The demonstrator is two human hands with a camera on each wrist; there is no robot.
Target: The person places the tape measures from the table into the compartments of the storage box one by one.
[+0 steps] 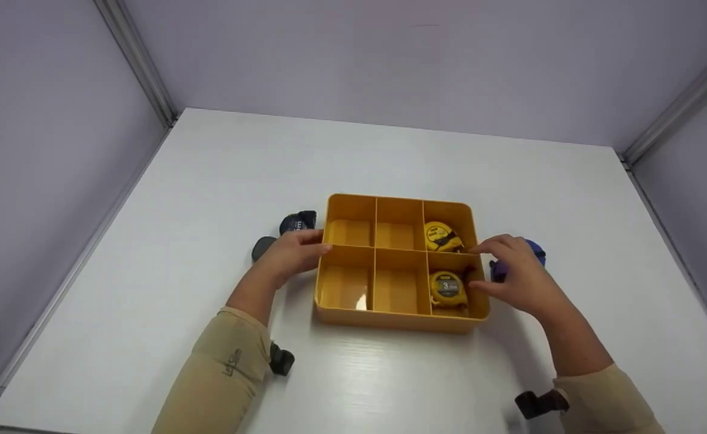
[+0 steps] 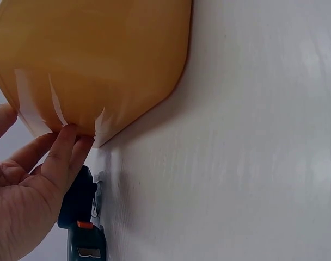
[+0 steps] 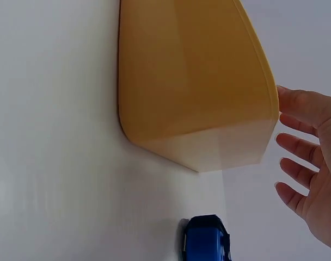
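I am looking down at a yellow tray (image 1: 399, 316) with six compartments, and both hands are flanking it; the left hand (image 1: 290, 253) is resting its straight fingers against the tray's left wall, fingertips (image 2: 73, 138) touching the plastic and gripping nothing; the right hand (image 1: 519, 271) is hovering at the right wall with its fingers (image 3: 296, 144) spread and relaxed, near the rim but, as far as I can tell, not closing on it; two yellow tape measures are sitting in the compartments nearest the right fingers, one (image 1: 442, 236) in the far cell and one (image 1: 447, 288) in the near cell; the four cells toward the left fingers are holding nothing I can see; to do this well I am judging that both palms should be pressing evenly on opposite walls, low enough that the tray is not tipping and the tape measures are not sliding; the head view alone is showing the tray's inside and its contents; the left wrist view is showing what the head view half hides, a dark tape measure (image 2: 86, 242) with an orange button lying just behind the left fingers; the right wrist view is revealing a blue tape measure (image 3: 208, 240) on the table (image 1: 389, 157) just beside the right palm, apart from the tray
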